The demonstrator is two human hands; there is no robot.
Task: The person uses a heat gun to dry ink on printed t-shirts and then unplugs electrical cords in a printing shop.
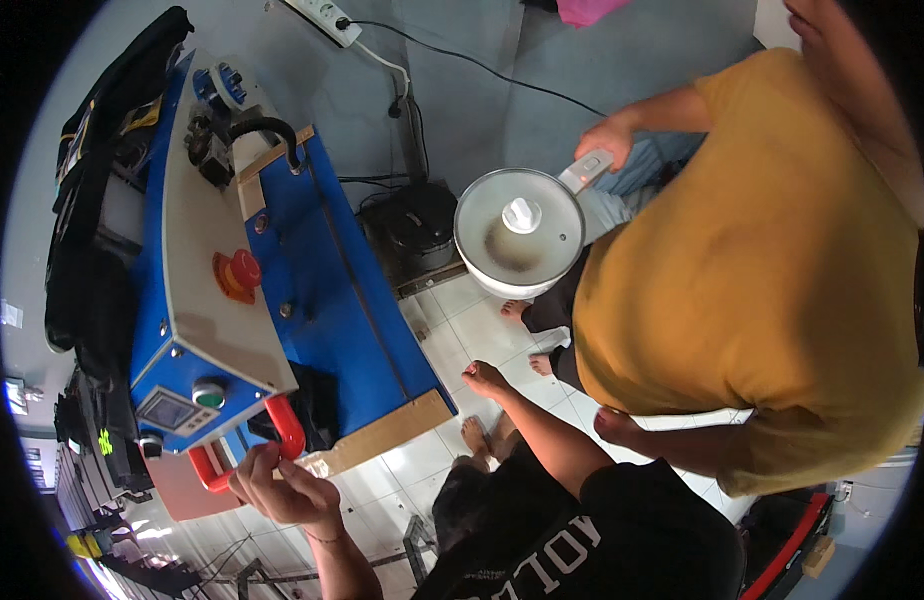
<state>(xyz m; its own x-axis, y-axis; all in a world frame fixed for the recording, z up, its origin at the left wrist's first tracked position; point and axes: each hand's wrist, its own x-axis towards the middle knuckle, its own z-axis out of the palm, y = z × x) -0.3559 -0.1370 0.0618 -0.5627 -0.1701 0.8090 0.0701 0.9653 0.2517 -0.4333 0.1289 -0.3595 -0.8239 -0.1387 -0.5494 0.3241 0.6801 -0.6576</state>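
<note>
My left hand (290, 490) is closed around a red U-shaped handle (287, 428) on the front of a blue and cream machine (227, 330). Its fingers cover the middle of that handle. Out over the floor, past the machine's right end, my right hand (488, 380) is closed. Whether anything is inside it I cannot make out. To the far right, a person in a mustard shirt (742, 270) grips the pale handle of a white electric pot (520, 232). Its glass lid has a white knob, and something brownish shows underneath.
The machine carries a red mushroom button (245, 270), a small screen (167, 410) and a bent black hose (267, 127). Behind it, a black appliance (417, 220) stands by the wall. A white power strip (327, 18) trails cables. Cardboard (382, 435) edges the blue table.
</note>
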